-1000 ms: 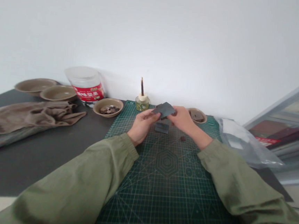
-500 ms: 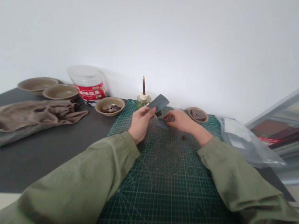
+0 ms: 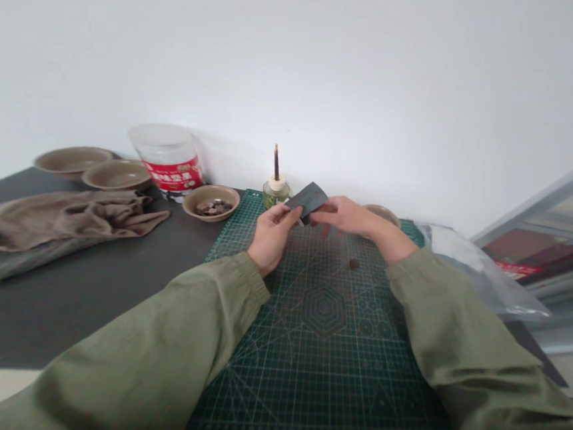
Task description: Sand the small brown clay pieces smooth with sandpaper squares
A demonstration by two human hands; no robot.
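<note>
Showing left hand (image 3: 271,235) clamped on dark sheet (image 3: 308,199), right hand (image 3: 345,216) blurred, its grip unclear, bowl (image 3: 383,214) half hidden.

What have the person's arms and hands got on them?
Both arms are in long, loose sleeves of a dull olive green, wrinkled along their length. The cuffs are gathered at the wrists. The left hand and the right hand are bare: no gloves to be seen. I can't make out any writing or pictures on the sleeves.
</note>
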